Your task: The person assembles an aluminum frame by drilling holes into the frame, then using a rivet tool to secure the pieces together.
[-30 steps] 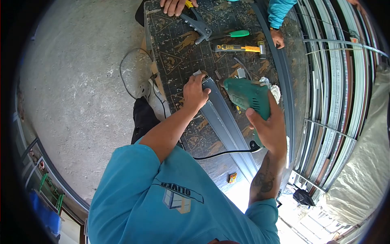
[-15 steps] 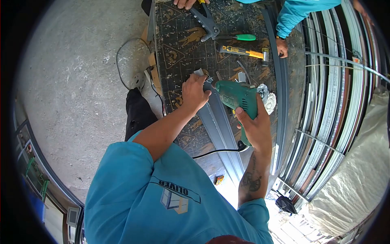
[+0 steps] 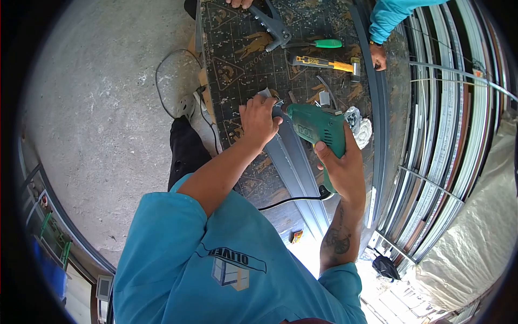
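My right hand (image 3: pixel 344 170) is wrapped round the grip of a green corded power drill (image 3: pixel 322 128), its front end pointing left toward my left hand. My left hand (image 3: pixel 258 120) is closed over the end of a grey metal profile (image 3: pixel 294 170), next to the drill's nose. A small light metal piece (image 3: pixel 264 94) shows beyond the left fingers. The exact contact between the drill's tip and the metal is too small to make out. The profile runs back toward my body, and the drill's black cord (image 3: pixel 288 200) crosses it.
On the dark printed tabletop (image 3: pixel 232 86) lie a hammer (image 3: pixel 324 63), a green-handled tool (image 3: pixel 328 43) and a hand riveter (image 3: pixel 275 32). A co-worker's hand (image 3: pixel 377 56) rests by a long grey profile (image 3: pixel 380 108). Racked metal lengths (image 3: pixel 437 135) stand at right.
The view has shifted slightly. Both my hands and the drill keep nearly the same places relative to the profile. The co-worker's fingers near the riveter have slipped partly out of view at the top.
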`<action>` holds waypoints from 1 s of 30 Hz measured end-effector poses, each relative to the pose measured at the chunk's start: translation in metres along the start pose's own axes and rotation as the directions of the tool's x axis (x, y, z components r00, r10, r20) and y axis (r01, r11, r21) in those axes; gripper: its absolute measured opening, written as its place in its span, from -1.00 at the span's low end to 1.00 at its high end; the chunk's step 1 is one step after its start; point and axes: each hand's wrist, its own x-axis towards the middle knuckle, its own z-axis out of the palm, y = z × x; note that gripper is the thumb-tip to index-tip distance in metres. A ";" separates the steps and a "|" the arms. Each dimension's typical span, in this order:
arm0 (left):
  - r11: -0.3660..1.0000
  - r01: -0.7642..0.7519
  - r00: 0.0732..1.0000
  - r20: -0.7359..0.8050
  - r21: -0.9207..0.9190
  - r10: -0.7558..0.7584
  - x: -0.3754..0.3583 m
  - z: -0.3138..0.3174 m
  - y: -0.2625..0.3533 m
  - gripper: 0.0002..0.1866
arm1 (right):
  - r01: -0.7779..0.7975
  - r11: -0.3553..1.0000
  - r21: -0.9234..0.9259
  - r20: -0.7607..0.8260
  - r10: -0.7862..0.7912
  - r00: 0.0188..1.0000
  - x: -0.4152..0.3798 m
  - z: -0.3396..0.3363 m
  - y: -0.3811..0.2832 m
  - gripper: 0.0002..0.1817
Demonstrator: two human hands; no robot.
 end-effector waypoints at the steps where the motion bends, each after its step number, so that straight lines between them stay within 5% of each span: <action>1: 1.000 0.006 1.000 0.004 0.001 -0.006 0.000 0.000 0.000 -0.44 | 0.005 1.000 -0.026 0.007 -0.004 1.000 0.000 0.000 0.000 -0.20; 16: 0.999 0.028 0.997 0.066 -0.027 -0.026 0.004 0.000 -0.001 -0.43 | 0.038 0.971 -0.236 0.131 -0.007 0.991 0.015 -0.002 -0.008 -0.10; 26: 1.000 0.015 0.999 0.043 -0.002 -0.015 0.003 0.002 -0.002 -0.43 | 0.044 0.982 -0.182 0.153 -0.016 0.988 0.019 -0.007 -0.004 -0.09; 28: 1.000 0.015 0.998 0.055 0.017 -0.016 0.005 0.003 -0.002 -0.43 | 0.042 0.911 -0.409 0.191 0.040 0.981 0.015 -0.001 -0.027 -0.13; 30: 1.000 0.017 0.999 0.043 0.008 -0.018 0.005 0.004 -0.002 -0.43 | 0.043 0.921 -0.388 0.191 0.035 0.981 0.018 -0.002 -0.027 -0.14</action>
